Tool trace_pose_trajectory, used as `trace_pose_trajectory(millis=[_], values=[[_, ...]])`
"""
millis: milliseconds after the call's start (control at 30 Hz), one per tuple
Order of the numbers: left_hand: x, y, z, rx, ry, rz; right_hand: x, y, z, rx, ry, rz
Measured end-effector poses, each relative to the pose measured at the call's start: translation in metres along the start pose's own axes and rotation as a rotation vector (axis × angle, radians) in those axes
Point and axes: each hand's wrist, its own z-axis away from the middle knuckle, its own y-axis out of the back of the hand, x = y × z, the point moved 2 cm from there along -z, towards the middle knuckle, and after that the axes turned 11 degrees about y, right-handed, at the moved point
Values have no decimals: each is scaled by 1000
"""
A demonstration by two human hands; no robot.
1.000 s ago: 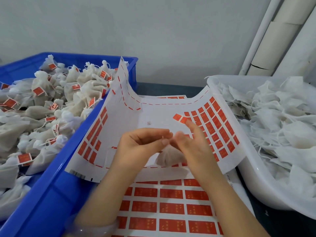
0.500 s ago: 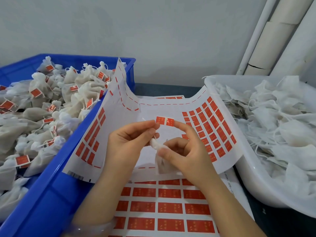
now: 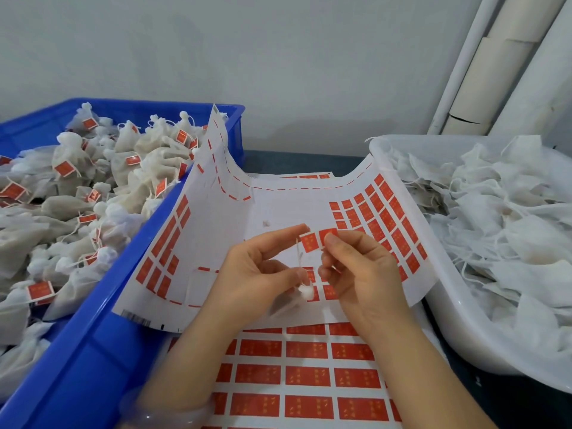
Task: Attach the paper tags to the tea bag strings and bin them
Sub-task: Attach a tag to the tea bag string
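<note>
My right hand [image 3: 362, 274] pinches an unfolded red paper tag [image 3: 315, 241] between thumb and forefinger, above the middle of the label sheet. My left hand [image 3: 263, 274] holds the white string [image 3: 298, 257] of a small tea bag [image 3: 291, 301]. The left forefinger tip reaches the tag's left edge, where the string's top end lies. The bag hangs blurred under both hands. A curled sheet of red tags [image 3: 383, 212], partly stripped, spans the gap between the bins. The blue bin [image 3: 93, 351] on the left holds several tagged tea bags [image 3: 93, 193].
At the right, a white tub [image 3: 458, 345] is heaped with untagged tea bags [image 3: 495, 230]. A second, full sheet of red tags [image 3: 306, 376] lies flat under my wrists. Pale pipes [image 3: 483, 72] stand in the back right corner against the wall.
The tag came off the sheet in my right hand and is now spread flat. My left hand has brought the string up to its left edge, and the bag has dropped lower.
</note>
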Motion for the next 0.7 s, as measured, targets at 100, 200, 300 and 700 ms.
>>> trace_pose_trajectory(millis=[100,200,300,700], values=[[1,-1,1,-47,-22,2,2,-6,3,-62,-31,-17],[3,-1,2,-89,-48,3,5,-7,4,-73,-56,21],[2,0,2,-102,-67,12,7,-6,3,-76,-80,41],[-4,1,-1,-89,-98,22,8,-5,3,-150,-260,-85]])
